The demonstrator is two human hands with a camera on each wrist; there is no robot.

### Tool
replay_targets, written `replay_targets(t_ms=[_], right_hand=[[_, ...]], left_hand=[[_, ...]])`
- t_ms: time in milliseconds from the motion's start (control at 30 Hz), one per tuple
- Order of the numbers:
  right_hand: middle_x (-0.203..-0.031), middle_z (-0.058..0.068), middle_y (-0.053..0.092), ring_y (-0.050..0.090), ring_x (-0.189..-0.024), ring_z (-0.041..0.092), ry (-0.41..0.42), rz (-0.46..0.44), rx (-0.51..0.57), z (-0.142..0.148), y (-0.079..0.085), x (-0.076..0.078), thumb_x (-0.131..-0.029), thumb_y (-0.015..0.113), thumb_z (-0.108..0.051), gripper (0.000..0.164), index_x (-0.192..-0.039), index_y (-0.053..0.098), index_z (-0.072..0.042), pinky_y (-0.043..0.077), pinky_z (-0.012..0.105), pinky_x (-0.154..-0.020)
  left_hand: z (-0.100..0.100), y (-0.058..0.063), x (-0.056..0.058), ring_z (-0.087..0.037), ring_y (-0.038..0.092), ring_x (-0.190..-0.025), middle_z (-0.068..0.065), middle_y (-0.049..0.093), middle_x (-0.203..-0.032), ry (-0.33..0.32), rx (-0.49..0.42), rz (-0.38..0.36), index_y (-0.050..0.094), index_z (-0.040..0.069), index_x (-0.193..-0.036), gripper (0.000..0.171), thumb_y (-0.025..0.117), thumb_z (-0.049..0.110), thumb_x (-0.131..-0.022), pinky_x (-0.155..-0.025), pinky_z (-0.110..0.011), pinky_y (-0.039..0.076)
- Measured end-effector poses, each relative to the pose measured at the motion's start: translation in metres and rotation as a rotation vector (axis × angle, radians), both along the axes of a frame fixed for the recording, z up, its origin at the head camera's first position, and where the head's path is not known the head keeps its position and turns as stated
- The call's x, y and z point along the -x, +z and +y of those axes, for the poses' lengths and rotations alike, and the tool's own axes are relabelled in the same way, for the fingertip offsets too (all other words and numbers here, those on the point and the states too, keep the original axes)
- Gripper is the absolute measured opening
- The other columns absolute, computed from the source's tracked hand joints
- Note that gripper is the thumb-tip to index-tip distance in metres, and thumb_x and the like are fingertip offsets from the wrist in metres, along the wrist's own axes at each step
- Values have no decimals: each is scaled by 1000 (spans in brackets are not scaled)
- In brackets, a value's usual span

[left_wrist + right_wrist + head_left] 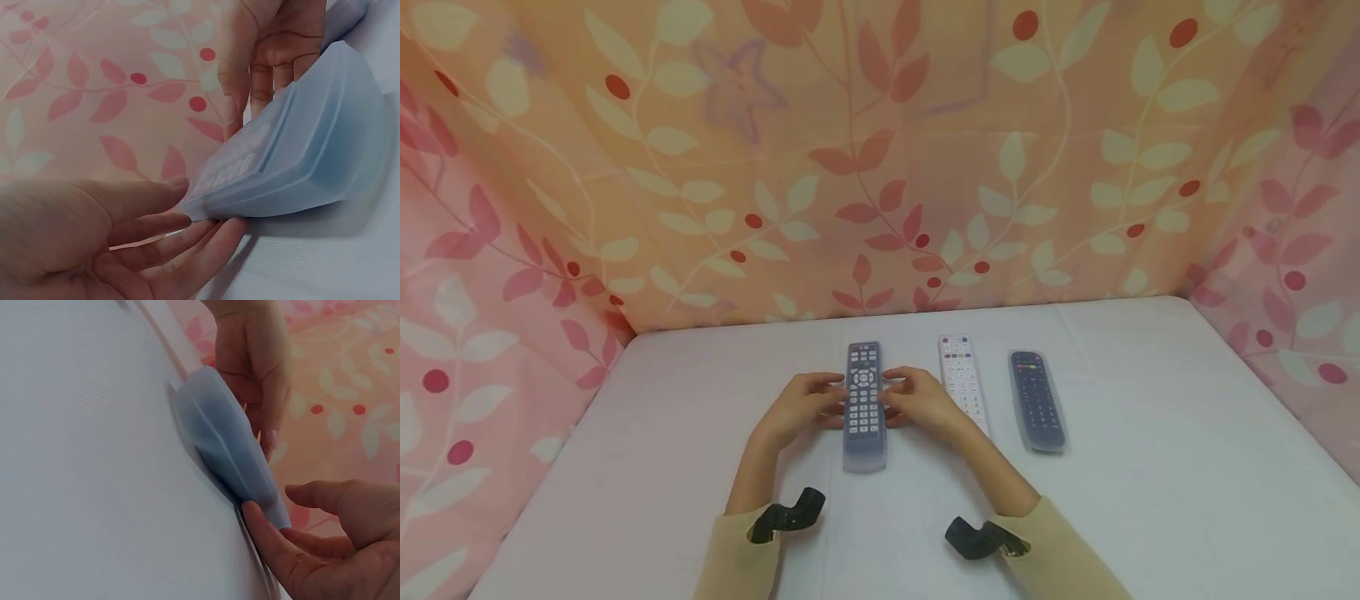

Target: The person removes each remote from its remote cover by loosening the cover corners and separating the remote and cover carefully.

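A dark grey remote control (863,408) in a translucent sleeve lies lengthwise between both hands, its button side up. My left hand (802,406) grips its left edge; in the left wrist view the thumb is at the upper edge and the fingertips (232,230) reach beneath. From the other side, my right hand (921,404) holds the right edge. The right wrist view has the right fingertips (253,512) against the underside of the remote's sleeve (219,431), the thumb close to its upper edge. Fingers partly hide behind the remote.
A white remote control (961,375) lies right of the right hand, its lower end partly behind the forearm. Farther right is another dark remote control (1037,400) in a clear sleeve. The white tabletop (1150,450) meets a floral curtain (880,208) at the back and sides.
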State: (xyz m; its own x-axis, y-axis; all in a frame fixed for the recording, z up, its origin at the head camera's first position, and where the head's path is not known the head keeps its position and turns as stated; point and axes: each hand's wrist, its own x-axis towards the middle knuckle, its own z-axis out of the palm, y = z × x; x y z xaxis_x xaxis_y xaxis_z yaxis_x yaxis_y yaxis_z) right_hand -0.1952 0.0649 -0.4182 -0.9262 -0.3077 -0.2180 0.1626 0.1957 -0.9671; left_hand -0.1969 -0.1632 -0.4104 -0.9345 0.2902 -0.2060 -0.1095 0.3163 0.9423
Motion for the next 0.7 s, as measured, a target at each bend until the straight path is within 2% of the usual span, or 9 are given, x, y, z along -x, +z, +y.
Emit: replay_targets(t_ms=[233,700], right_hand=[[-124,28,69,76,-97,30,-9,9,13,-2,-2,-1,-99,68,0,53,-148,49,10,65,38,-80],[-118,26,66,74,-92,24,-52,19,50,-5,3,-1,-94,71,6,54,-145,53,10,65,39,-78]], left_hand=[[2,-4,1,-22,71,-95,-32,65,-125,14,-10,8,52,-15,-144,52,69,-2,-96,-84,-42,64],[5,0,1,-21,71,-90,-31,66,-121,44,-5,36,55,-14,-142,54,73,-4,-92,-81,-43,65]])
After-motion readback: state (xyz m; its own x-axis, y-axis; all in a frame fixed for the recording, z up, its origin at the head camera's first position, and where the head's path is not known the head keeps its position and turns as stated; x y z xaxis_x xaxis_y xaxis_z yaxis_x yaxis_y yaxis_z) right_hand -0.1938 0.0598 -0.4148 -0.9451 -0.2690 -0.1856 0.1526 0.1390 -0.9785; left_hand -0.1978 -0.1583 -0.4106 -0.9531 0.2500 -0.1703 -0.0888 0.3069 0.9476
